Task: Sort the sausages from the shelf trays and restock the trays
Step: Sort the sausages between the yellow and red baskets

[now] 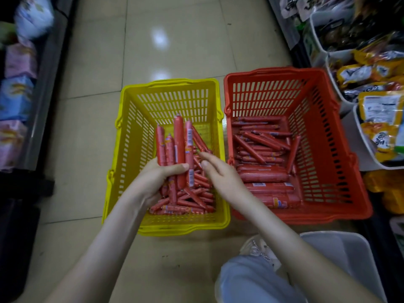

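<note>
Closest is a knee (251,278) in pale trousers. Over the yellow basket (170,83), the left hand (157,178) grips a bundle of thin sausages (179,145) upright. The right hand (218,171) is just beside it, fingers (206,155) relaxed and holding nothing. I think it is better to level the ends first, then keep only one size together before using the red basket (273,72).

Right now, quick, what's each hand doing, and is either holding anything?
Left hand: closed round a bundle of thin sausages, upright over the yellow basket.
Right hand: open, fingers relaxed beside the bundle, holding nothing.
</note>
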A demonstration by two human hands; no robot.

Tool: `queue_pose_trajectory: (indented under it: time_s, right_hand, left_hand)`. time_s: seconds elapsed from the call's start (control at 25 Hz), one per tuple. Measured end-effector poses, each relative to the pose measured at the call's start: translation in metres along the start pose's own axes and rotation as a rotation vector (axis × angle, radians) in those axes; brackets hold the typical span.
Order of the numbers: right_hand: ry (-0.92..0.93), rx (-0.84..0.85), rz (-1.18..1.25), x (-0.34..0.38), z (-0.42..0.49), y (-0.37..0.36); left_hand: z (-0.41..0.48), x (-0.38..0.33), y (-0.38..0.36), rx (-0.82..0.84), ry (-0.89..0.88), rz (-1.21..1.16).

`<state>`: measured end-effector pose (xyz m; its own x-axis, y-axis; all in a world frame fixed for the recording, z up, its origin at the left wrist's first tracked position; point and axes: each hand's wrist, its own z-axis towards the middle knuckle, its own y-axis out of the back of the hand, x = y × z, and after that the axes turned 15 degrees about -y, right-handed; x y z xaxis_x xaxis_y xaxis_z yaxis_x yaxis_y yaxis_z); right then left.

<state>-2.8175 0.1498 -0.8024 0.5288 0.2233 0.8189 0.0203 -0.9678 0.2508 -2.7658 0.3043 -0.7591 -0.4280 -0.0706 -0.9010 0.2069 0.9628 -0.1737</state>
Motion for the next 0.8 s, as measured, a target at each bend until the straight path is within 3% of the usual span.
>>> queue_pose_trajectory:
  time_s: [0.08,0.12,0.32,0.52,0.6,0.8]
  right_hand:
    - [-0.09,0.095,0.443,0.006,-0.004,0.017]
    - [-0.1,0.114,0.553,0.004,-0.006,0.025]
    - [-0.161,0.084,0.846,-0.023,-0.021,0.072]
    - [-0.19,0.035,0.984,-0.038,-0.028,0.1]
    - [-0.189,0.006,0.937,-0.038,-0.028,0.098]
    - [-0.13,-0.018,0.428,-0.034,-0.008,0.048]
  left_hand:
    - [0.0,0.008,-0.023,0.107,0.029,0.031]
    - [0.001,0.011,-0.036,0.158,0.047,0.042]
    - [0.01,0.029,-0.085,0.326,0.15,-0.056]
    - [0.014,0.042,-0.095,0.288,0.222,-0.145]
    - [0.012,0.042,-0.091,0.243,0.232,-0.171]
    - [0.003,0.019,-0.044,0.037,0.157,-0.31]
